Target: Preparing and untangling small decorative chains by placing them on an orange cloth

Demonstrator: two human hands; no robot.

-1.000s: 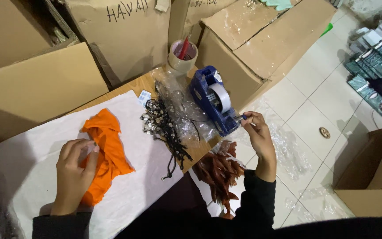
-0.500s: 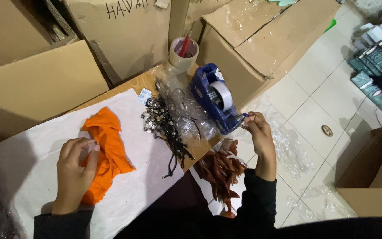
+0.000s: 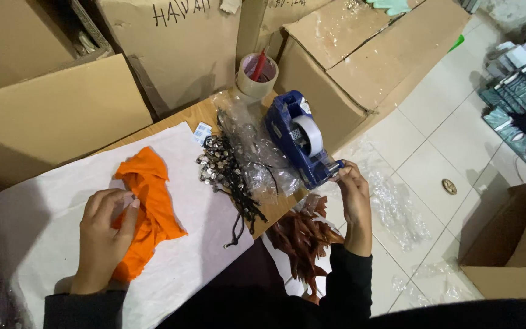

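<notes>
My left hand [image 3: 103, 234] lies flat on a crumpled orange cloth [image 3: 149, 207], which rests on white paper [image 3: 44, 213] spread over the wooden table. My right hand [image 3: 353, 195] pinches the front end of a blue tape dispenser [image 3: 298, 141] at the table's right edge, fingertips at the cutter where the clear tape comes off. Between the hands lie a dark beaded string piece [image 3: 229, 176] and crinkled clear plastic bags [image 3: 255, 152]. A bunch of reddish-brown feathers [image 3: 302, 240] hangs below the table edge near my right wrist.
A roll of tape with red pens inside [image 3: 257, 74] stands at the table's back. Large cardboard boxes [image 3: 360, 55] surround the table. More clear plastic [image 3: 397, 207] lies on the tiled floor, with an open box [image 3: 512, 244] at right and stacked packages [image 3: 525, 103] beyond.
My right hand has stayed at the dispenser's front end, shifting slightly. My left hand keeps pressing the orange cloth.
</notes>
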